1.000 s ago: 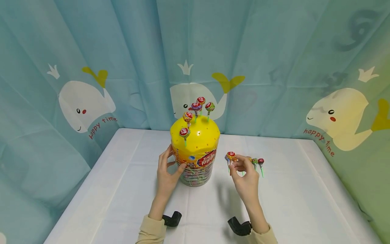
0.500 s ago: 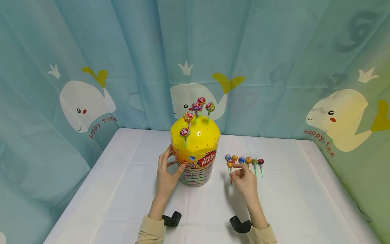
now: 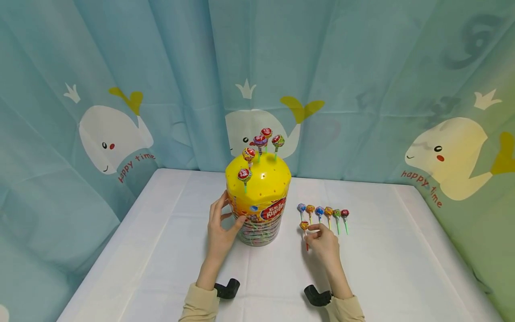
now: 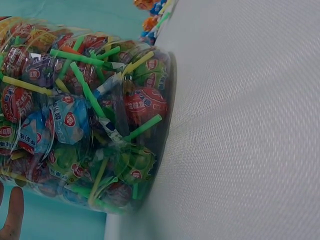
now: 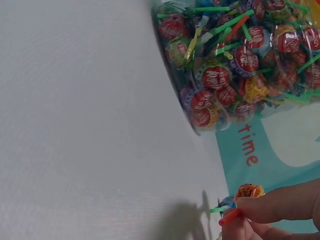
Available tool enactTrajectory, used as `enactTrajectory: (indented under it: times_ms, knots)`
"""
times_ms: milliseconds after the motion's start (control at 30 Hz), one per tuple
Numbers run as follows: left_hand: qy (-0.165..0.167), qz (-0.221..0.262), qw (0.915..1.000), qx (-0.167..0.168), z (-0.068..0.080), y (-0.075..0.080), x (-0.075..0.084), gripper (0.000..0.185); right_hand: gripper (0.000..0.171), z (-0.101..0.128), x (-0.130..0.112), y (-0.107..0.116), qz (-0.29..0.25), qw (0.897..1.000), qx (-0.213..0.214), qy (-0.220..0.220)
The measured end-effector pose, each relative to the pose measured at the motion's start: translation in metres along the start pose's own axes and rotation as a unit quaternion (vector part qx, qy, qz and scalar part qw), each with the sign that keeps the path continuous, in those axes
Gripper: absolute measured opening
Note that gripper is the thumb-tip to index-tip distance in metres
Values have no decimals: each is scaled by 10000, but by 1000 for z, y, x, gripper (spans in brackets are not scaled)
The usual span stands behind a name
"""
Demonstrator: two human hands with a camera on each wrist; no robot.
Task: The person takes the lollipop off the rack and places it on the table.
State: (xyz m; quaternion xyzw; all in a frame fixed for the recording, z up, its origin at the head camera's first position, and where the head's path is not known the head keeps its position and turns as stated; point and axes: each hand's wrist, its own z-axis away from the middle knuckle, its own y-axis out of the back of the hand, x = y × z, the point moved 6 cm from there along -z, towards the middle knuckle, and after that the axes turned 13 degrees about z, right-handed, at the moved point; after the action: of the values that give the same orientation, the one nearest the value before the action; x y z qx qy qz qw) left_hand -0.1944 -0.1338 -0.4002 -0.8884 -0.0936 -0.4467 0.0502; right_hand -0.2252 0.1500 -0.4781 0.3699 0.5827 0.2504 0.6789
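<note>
A clear lollipop tub (image 3: 258, 203) with a yellow domed lid (image 3: 261, 176) stands mid-table; several lollipops (image 3: 262, 141) stick up from holes in the lid. My left hand (image 3: 220, 228) grips the tub's left side; its clear wall packed with wrapped lollipops (image 4: 85, 115) fills the left wrist view. My right hand (image 3: 323, 241) pinches an orange lollipop with a red stick (image 3: 304, 227) low over the table, right of the tub; the same lollipop (image 5: 247, 192) shows in the right wrist view between fingertips (image 5: 280, 202). A row of several lollipops (image 3: 323, 213) lies just behind it.
The white tablecloth (image 3: 402, 250) covers the table. A blue curtain with whale prints (image 3: 112, 134) hangs close behind and to both sides. Black wrist mounts (image 3: 227, 288) sit near the front edge.
My right hand has come down and back toward me with the orange lollipop, from beside the row to near the tablecloth. The left hand stays on the tub.
</note>
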Motion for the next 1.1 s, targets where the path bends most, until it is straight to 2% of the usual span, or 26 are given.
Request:
enactTrajectory:
  times_ms: [133, 200, 533, 1100]
  knots:
    - [-4, -8, 10000, -3, 0, 0, 0, 73, 27, -1, 3, -2, 70, 10000, -8, -27]
    - [13, -12, 10000, -14, -1, 0, 5, 73, 28, -1, 4, -3, 97, 9999, 0, -41]
    - [68, 0, 10000, -29, -1, 0, 3, 73, 27, -1, 6, -7, 47, 9999, -36, -118]
    - [-7, -45, 10000, -25, -1, -1, 5, 72, 33, 3, -1, -9, 703, 9970, 0, 312]
